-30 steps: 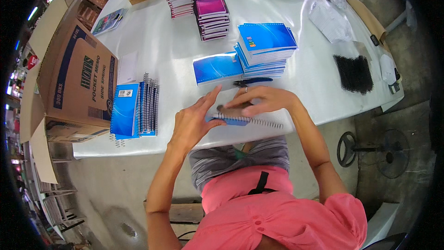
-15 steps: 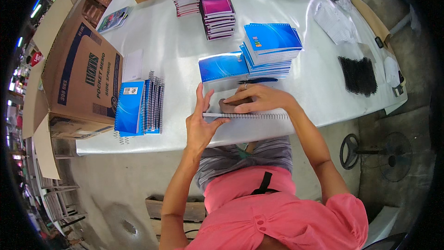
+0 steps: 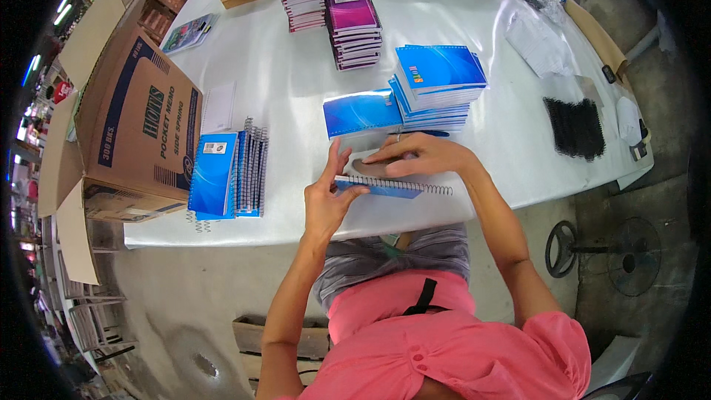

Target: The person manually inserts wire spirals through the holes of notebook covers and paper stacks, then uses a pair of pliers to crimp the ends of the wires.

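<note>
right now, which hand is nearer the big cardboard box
Left. The left hand is right of the cardboard box, with spiral notebooks between them; the right hand is farther right.

The white table [image 3: 278, 67] is brightly lit, with glare spread across its surface. Strip lamps [image 3: 64, 12] are seen at far left. Straight edges are bent toward the rim, the corners are blacked out, and the fan [image 3: 629, 262] at right is dimly lit.

A coil [image 3: 406, 184] extends rightward past the blue notebook [image 3: 394, 192].
</note>
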`<action>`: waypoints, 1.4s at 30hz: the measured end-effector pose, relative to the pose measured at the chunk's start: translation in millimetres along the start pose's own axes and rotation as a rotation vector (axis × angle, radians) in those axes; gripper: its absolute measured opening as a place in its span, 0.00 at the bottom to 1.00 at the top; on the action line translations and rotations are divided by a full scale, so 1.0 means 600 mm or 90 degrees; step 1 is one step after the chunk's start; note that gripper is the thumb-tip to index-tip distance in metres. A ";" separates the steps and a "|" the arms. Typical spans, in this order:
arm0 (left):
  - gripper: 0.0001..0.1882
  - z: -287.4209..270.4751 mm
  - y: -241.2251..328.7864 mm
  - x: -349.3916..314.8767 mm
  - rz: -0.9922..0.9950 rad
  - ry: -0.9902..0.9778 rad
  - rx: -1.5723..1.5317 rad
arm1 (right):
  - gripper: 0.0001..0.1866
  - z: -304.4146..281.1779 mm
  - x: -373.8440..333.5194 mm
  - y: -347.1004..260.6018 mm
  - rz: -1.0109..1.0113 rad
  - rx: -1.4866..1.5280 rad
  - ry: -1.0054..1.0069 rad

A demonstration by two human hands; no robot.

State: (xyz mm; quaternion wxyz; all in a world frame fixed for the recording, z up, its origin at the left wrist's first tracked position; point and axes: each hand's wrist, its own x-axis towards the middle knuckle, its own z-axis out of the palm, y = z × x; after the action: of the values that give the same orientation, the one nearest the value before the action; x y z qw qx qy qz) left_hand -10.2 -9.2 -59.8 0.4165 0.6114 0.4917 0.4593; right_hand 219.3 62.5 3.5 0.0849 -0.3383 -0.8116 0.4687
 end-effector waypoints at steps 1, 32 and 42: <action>0.56 -0.001 0.003 0.002 0.002 0.001 -0.001 | 0.27 -0.001 -0.006 0.001 -0.092 0.136 0.010; 0.25 -0.055 0.082 0.096 0.164 -0.062 0.189 | 0.22 0.082 -0.078 0.083 0.066 -0.383 0.609; 0.27 0.023 0.026 0.068 0.294 0.065 0.493 | 0.30 0.121 -0.047 0.094 0.076 -0.632 0.515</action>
State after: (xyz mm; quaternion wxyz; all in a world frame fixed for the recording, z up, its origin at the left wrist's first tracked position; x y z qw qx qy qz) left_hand 10.2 27.5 -41.7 0.0191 0.7923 0.4980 0.3519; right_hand 234.1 12.2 -77.1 0.1915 -0.5323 -0.8154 -0.1235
